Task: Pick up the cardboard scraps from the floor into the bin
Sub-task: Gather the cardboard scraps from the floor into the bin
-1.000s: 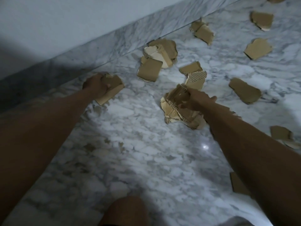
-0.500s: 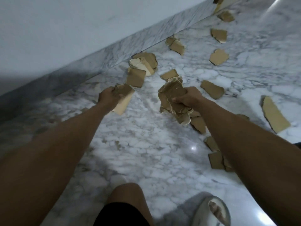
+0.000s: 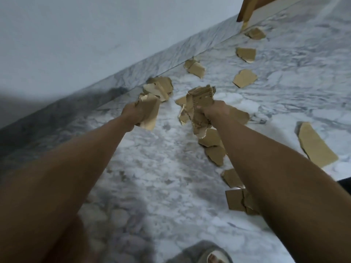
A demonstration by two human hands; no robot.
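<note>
Both hands have risen further from the marble floor [image 3: 152,186] since the earlier frame, and the view has swung so that more scraps along the skirting [image 3: 171,52] now show.

Left hand [image 3: 133,114]: fingers curled round a flat cardboard piece [image 3: 151,114], which hangs clear of the floor with its lower corner pointing down.

Right hand [image 3: 214,111]: fingers clenched round a bundle of torn corrugated scraps [image 3: 199,103]. Pieces project above and below the fist, and the fluted edges are visible.

Loose scraps remaining on the floor:
- a small heap [image 3: 161,86] against the skirting, just beyond the left hand;
- two overlapping pieces [image 3: 195,68] further along the skirting;
- three single pieces at upper right [image 3: 245,77], [image 3: 246,54], [image 3: 255,33];
- a long piece [image 3: 315,145] at the right edge;
- a row of pieces [image 3: 214,147] beneath the right forearm, with two more [image 3: 235,200] nearer the person.

A brown upright object [image 3: 247,8] stands at the top by the wall; its identity cannot be determined. A foot in a grey slipper [image 3: 205,253] rests on the floor at the bottom edge. No bin shows in this view.
</note>
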